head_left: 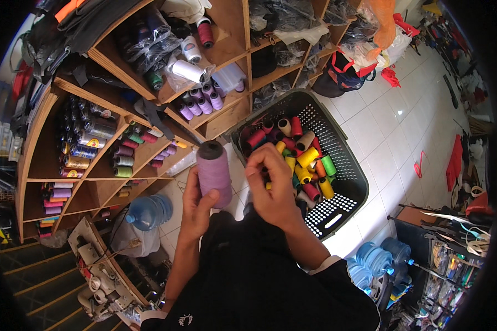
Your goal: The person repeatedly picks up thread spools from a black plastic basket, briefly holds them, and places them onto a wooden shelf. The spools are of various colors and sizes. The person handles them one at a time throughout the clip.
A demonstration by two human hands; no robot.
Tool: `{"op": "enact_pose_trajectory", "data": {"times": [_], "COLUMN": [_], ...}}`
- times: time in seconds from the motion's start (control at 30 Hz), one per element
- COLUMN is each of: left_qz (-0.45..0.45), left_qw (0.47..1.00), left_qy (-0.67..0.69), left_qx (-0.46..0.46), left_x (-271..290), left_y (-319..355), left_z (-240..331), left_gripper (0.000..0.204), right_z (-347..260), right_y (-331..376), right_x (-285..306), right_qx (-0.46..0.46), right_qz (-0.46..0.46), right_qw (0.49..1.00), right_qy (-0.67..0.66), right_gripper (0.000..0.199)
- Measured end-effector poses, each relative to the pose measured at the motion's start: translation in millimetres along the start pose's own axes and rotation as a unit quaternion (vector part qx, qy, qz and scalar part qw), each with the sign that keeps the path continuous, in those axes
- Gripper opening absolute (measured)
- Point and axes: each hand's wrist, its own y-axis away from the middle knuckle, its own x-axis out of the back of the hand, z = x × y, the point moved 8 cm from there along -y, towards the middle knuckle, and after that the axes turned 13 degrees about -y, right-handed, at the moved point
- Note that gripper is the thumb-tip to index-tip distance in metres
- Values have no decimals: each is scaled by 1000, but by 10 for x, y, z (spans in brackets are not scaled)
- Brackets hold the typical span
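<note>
While the left hand [195, 205] grips a purple thread spool [212, 170] around its lower part, the right hand [274, 187] hangs curled just beside it; whether it pinches anything, I can't tell from here. Beyond the right hand sits a dark basket [352, 172] of colourful spools [307, 158].

No lettering is readable; labels [95, 141] on shelved spools [85, 151] are too small.
</note>
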Motion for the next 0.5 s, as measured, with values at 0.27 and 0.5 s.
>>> {"op": "enact_pose_trajectory", "data": {"times": [0.27,0.5], "left_qz": [16,-45], "left_qw": [993,993], "left_qy": [109,103], "left_qx": [31,34], "left_x": [15,-130], "left_y": [-30,-29], "left_z": [6,10], "left_gripper": [66,69], "right_z": [159,12], "right_y": [-53,-23], "right_x": [702,194], "right_qx": [16,-14], "right_qz": [105,15], "right_qw": [978,998], "right_qy": [179,53], "right_gripper": [11,21]}}
